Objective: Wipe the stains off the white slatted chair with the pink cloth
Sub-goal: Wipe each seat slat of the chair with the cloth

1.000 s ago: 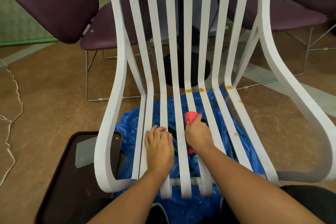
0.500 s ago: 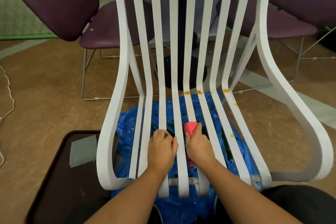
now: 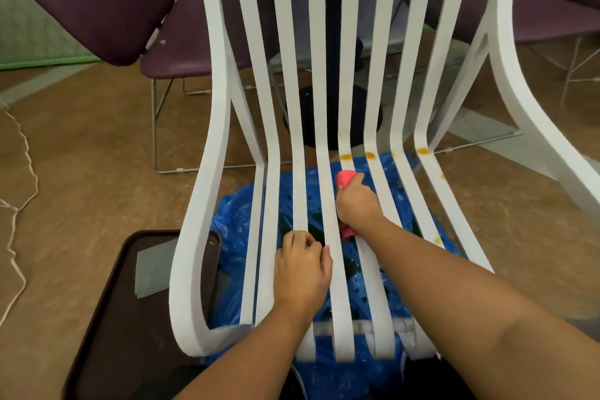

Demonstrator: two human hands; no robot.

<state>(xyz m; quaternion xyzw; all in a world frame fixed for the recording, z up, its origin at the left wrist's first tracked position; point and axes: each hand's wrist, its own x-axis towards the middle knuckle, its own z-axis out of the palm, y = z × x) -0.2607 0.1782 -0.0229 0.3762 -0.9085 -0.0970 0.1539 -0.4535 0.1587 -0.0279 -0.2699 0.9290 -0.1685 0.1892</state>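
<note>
Head view looks down on the seat of the chair, and the job reads as barely past its start. Far to the left of the left hand, a dark tray lies on the floor, partly under the chair's side rail. The left hand rests on the near part of the seat, its fingers curled over a slat as if to steady the chair; it holds no cloth. Beneath both hands a blue bag shows through the gaps.

Just right of that hand and farther from the body, the right hand has its fingers closed round the cloth. The cloth is bunched into a wad and pressed onto a middle slat. One pink end sticks out beyond the fingers, another below the wrist.

The slats around the hands look white, though the right forearm hides part of them, so that stretch may not be fully clean. What is left is plain. Two orange stains sit just beyond the cloth at the bend of the seat, apart from it. A third blot lies farther right at the same bend. Smaller specks dot the slats right of the forearm. Most of the wiping, I judge, is yet to be done.
</note>
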